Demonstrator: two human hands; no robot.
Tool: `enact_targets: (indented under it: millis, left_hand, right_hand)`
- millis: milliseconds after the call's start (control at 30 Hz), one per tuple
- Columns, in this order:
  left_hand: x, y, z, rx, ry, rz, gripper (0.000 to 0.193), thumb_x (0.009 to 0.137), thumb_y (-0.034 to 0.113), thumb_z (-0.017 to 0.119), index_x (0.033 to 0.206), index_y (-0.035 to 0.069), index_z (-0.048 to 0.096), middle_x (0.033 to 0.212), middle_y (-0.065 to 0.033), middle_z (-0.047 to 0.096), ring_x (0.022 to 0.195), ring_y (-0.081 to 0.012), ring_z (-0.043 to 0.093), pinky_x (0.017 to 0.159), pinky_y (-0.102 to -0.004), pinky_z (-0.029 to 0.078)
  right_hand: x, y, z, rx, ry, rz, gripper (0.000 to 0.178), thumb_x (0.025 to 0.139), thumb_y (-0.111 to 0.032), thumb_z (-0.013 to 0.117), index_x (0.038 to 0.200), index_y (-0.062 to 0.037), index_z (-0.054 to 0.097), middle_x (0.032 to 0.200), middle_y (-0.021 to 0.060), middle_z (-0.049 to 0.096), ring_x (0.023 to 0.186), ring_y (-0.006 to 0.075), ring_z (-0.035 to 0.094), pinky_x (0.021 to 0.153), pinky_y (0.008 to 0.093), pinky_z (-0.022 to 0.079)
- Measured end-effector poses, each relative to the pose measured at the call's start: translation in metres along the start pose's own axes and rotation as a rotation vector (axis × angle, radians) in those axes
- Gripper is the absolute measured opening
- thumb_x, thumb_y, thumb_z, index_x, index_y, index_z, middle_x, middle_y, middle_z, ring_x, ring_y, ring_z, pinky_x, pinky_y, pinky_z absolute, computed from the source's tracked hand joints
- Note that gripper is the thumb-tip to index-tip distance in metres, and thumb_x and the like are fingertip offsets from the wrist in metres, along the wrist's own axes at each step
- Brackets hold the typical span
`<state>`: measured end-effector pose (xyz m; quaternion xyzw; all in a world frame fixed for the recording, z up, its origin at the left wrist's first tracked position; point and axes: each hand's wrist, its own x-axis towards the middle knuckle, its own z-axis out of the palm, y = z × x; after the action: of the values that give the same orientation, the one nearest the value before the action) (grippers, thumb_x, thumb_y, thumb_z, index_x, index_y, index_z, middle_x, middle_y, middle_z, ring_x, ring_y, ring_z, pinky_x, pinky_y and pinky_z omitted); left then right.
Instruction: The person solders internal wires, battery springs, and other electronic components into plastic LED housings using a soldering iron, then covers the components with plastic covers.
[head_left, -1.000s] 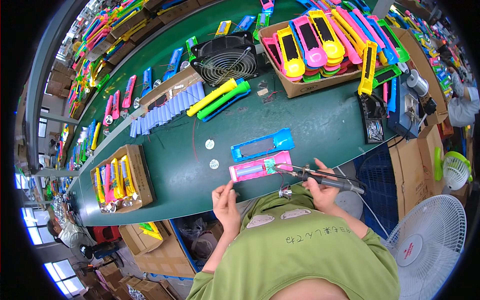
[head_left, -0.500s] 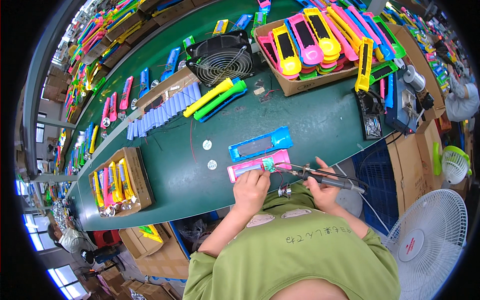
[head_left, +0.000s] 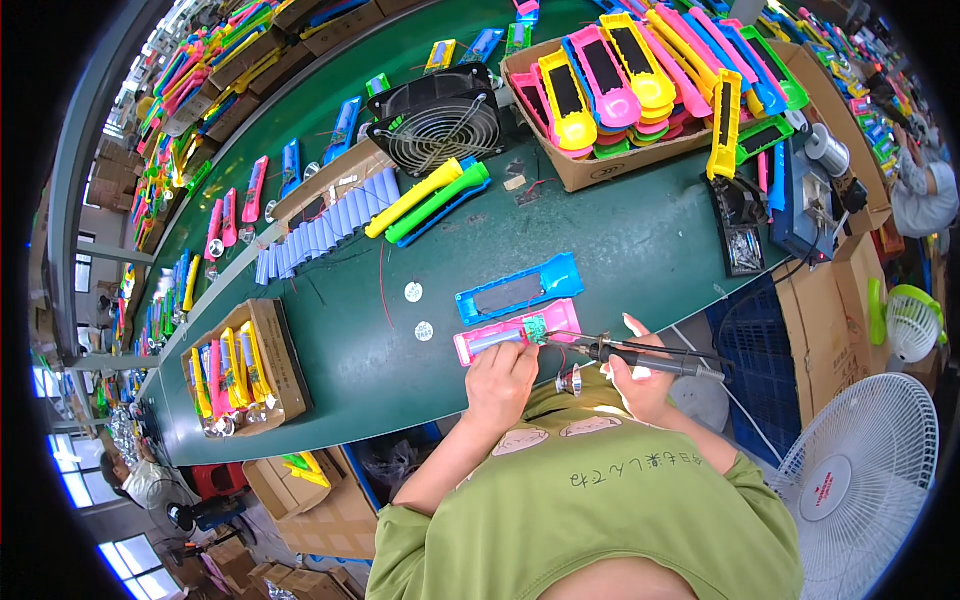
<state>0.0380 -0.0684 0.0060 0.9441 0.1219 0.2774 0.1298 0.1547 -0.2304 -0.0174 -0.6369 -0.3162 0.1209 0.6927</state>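
Observation:
In front of me a pink plastic housing (head_left: 566, 318) lies on the bench, holding a pale blue cylindrical cell (head_left: 492, 340) and a small green circuit board (head_left: 534, 328). My left hand (head_left: 503, 384) is closed at the housing's near edge, fingertips pinched beside the board; what they pinch is hidden. A soldering iron (head_left: 650, 359) with a thin metal tube alongside is gripped by my right hand (head_left: 642, 378), its tip at the board's near right edge. Close to my shirt, a small round silvery part (head_left: 570, 380) hangs by a wire. Just beyond lies an open blue housing (head_left: 520, 288).
A carton of colourful housings (head_left: 600, 175) stands at the far right, beside a black fan (head_left: 440, 135). Blue cells (head_left: 325, 228) lie in a row at left. A smaller carton (head_left: 290, 370) sits near the left edge. Right are a solder spool (head_left: 826, 150) and white fan (head_left: 860, 480).
The soldering iron's tip has shifted slightly toward me on the board's near side. My left hand stays at the pink housing, and the view has moved a little.

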Motion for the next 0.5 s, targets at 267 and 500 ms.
enact_targets:
  millis: [267, 500]
  left_hand:
    - [0.002, 0.0, -0.001, -0.014, -0.012, 0.005, 0.017, 0.063, 0.004, 0.07, 0.079, 0.007, 0.063, 0.073, -0.0032, 0.056, 0.062, -0.0199, 0.055, 0.052, -0.0308, 0.043]
    - [0.01, 0.001, -0.009, -0.018, -0.028, -0.095, 0.019, 0.065, 0.006, 0.07, 0.083, 0.008, 0.064, 0.08, -0.0058, 0.054, 0.076, -0.0233, 0.055, 0.063, -0.0352, 0.044]
  right_hand:
    - [0.0, -0.01, 0.001, 0.195, 0.1, 0.212, 0.025, 0.077, 0.005, 0.06, 0.101, 0.0048, 0.053, 0.086, 0.011, 0.061, 0.069, 0.0136, 0.063, 0.077, 0.0305, 0.049]
    - [0.012, 0.01, -0.015, 0.222, 0.212, 0.085, 0.03, 0.079, 0.002, 0.06, 0.105, 0.0064, 0.047, 0.108, 0.0211, 0.054, 0.072, 0.0188, 0.064, 0.061, 0.0257, 0.053]
